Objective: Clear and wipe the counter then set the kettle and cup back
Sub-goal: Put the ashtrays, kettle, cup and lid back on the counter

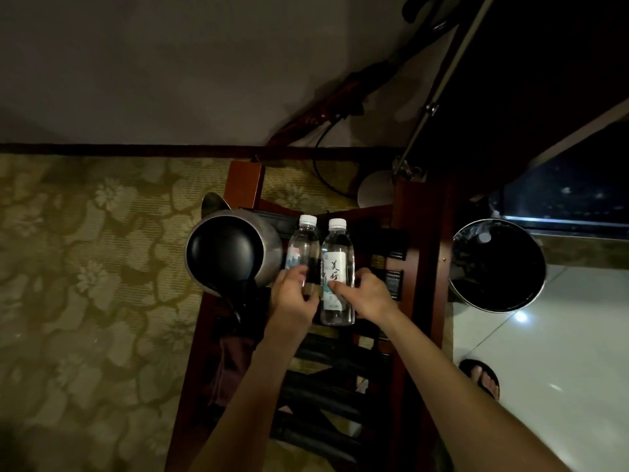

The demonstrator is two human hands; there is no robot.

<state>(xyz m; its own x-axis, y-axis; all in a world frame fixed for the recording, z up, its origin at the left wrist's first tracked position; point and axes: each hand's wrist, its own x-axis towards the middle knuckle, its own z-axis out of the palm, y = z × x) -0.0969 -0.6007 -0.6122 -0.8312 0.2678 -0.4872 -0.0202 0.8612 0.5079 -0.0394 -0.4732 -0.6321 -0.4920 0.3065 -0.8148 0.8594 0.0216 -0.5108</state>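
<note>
Seen from above in dim light, a reddish wooden luggage rack point(422, 267) with dark straps across its top stands on a patterned green-gold carpet point(85, 267). Near the rack's far left corner sits a stainless steel electric kettle point(235, 250) with a black lid; its black handle points toward the person along the left edge. Just right of the kettle, two clear plastic water bottles with white caps stand side by side, close to the far edge and almost touching each other.

The left hand point(294, 294) is wrapped around the lower part of the left bottle point(303, 247), fingers curled over its body near the pale blue label. The right hand point(367, 294) grasps the right bottle point(337, 267), thumb laid across the front of its white label with printed characters and the other fingers curled behind. Both forearms reach in from the near edge of the rack.

No cup can be made out in this light. A dark maroon cloth point(231, 362) seems to hang at the rack's left edge, below the kettle handle, though it is hard to read.

Off the rack's right side, a round metal waste bin point(497, 264) with a dark liner stands on pale glossy tiles point(544, 352). A foot in a dark sandal point(481, 378) rests on those tiles near the bin.
</note>
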